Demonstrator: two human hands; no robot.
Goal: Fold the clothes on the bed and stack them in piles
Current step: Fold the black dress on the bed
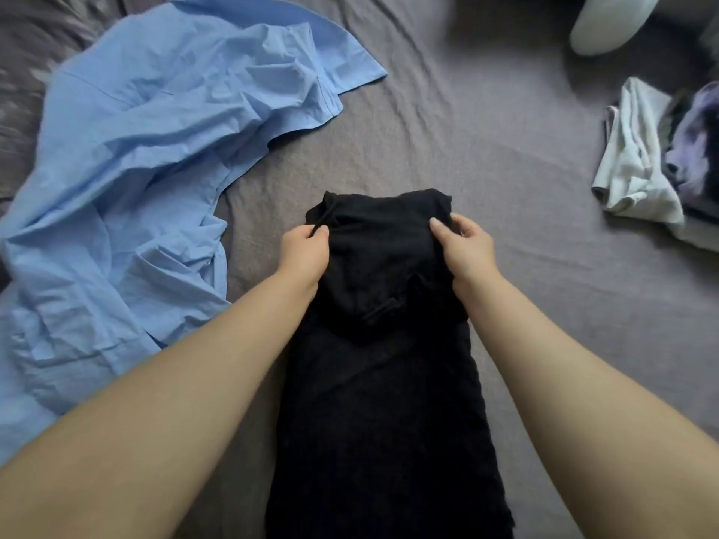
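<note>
A black garment (381, 344) lies on the bed (486, 149) as a long strip, its long axis running straight away from the person, with the far end doubled back over itself. Both hands sit at that far end. The left hand (303, 249) pinches the left corner, where a thin cord shows, between thumb and fingertips. The right hand (465, 247) grips the right corner, thumb on top and fingers curled under the edge. The two hands are level with each other, neither nearer than the other, so the fold looks set to travel along the strip's length toward the person.

Left of the black garment, a blue shirt (148, 169) sprawls unfolded and rumpled. Well to the right of it, a white garment (634, 157) and a purple-and-dark garment (696, 145) lie together near the bed's edge.
</note>
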